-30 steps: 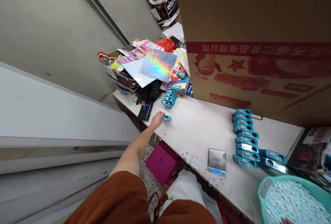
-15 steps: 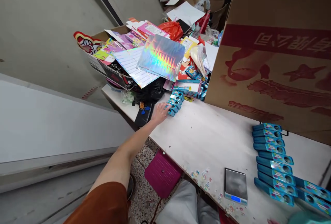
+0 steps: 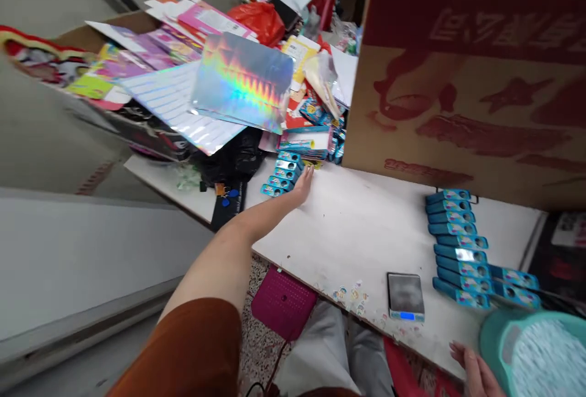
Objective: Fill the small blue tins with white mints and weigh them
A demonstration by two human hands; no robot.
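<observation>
My left hand (image 3: 304, 185) is stretched out to the far side of the table, its fingers extended along the right side of a short row of small blue boxes (image 3: 284, 174). The hand looks to be touching them, with nothing gripped. At the bottom right, my right hand (image 3: 478, 374) is low beside a teal tub (image 3: 497, 339) of whitish small pieces, its fingers loosely apart and holding nothing visible. A longer row of similar blue boxes (image 3: 462, 265), each with a dark round spot, stands on the table's right part, with a couple more alongside.
A small digital scale (image 3: 406, 296) with a lit display lies near the front edge of the white table (image 3: 352, 226). Behind stands a large cardboard box (image 3: 439, 140). Piled packaging, a holographic sheet (image 3: 242, 85) and a black plastic bag (image 3: 233, 159) crowd the back left.
My left hand has moved from the near-left end of the short row to its right side. The view has shifted, bringing my right hand and the teal tub into fuller sight.
</observation>
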